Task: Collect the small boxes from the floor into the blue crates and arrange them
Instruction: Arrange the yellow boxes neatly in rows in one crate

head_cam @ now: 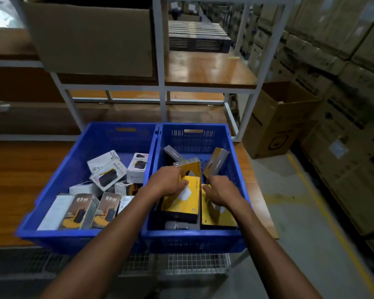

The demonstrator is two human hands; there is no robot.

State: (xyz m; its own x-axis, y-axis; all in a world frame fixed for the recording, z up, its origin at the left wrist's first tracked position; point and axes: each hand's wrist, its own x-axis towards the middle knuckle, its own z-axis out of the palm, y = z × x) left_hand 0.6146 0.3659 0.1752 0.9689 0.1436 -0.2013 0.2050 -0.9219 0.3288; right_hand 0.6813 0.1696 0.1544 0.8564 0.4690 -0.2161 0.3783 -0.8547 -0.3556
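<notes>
Left hand (pixel 167 180) grips upright yellow box (pixel 189 169); right hand (pixel 221 189) curls on flat yellow box (pixel 217 214), both inside right blue crate (pixel 194 236); left blue crate (pixel 58 234) beside it holds white boxes (pixel 108 171)

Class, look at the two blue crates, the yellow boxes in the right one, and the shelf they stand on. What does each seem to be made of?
Blue crates: moulded plastic, judging by slotted walls and uniform colour.
Yellow boxes: printed cardboard, slightly glossy, with sharp folded edges.
Shelf: probably wood or laminate, given its brown grain and sheen.

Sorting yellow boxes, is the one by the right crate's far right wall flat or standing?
Standing, tilted: the yellow box leans on end against the right crate wall.
</notes>
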